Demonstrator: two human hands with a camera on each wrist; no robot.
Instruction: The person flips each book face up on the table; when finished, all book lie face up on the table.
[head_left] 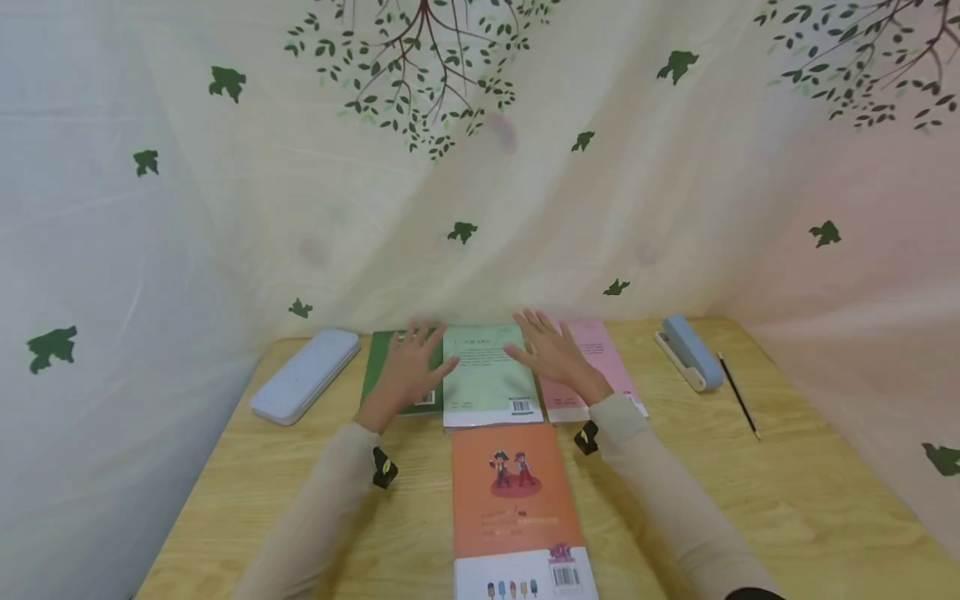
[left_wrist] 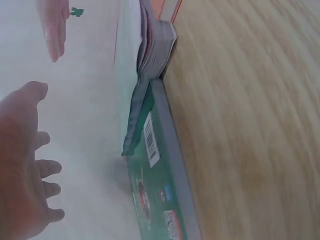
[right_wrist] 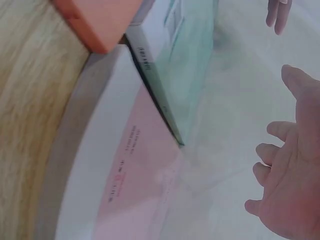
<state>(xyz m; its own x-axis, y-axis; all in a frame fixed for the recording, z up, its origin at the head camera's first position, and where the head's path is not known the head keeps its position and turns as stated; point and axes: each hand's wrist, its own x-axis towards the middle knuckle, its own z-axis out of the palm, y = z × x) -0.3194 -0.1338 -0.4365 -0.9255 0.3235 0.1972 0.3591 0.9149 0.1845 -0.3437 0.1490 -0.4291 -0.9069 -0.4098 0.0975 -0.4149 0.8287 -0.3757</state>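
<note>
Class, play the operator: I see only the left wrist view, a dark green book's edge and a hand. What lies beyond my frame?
Observer: A pale green book rests in the middle, overlapping the dark green book.
Operator: Anything past it?
Observer: A pink book lies on its other side, partly under it.
Operator: Where are the hands?
Observer: The left hand and right hand are over the books, fingers spread, gripping nothing.
Operator: Nearer the person?
Observer: An orange book lies on the wooden table.
</note>
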